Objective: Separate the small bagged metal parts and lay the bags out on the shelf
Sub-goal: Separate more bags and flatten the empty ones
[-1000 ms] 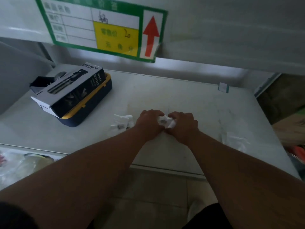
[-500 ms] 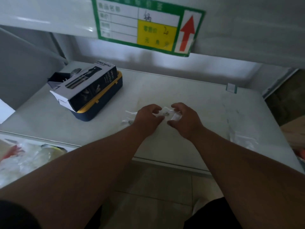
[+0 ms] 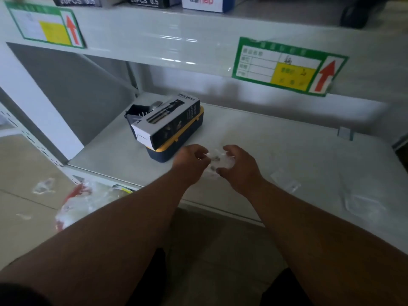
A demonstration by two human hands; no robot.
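Both hands work over the shelf (image 3: 276,151) near its front edge — the left hand (image 3: 191,161) and right hand (image 3: 239,166) each have fingers curled, pinching a small cluster of clear bags (image 3: 215,161) between them; a box (image 3: 167,120) sits toward the back-left corner.

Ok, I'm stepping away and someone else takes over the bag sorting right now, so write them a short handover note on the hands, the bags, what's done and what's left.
Left hand and right hand: both over the white metal shelf, fingers curled, pinching a bunch of small clear plastic bags of metal parts between them.
Laid out: one small clear bag lies flat on the shelf, right of the hands. Blur hides whether more lie nearby.
Nearby: a black spray-bottle carton rests on a navy and yellow box, left of the hands.
Done: at least one bag separated.
Left: pull the held bunch apart and lay each bag down.
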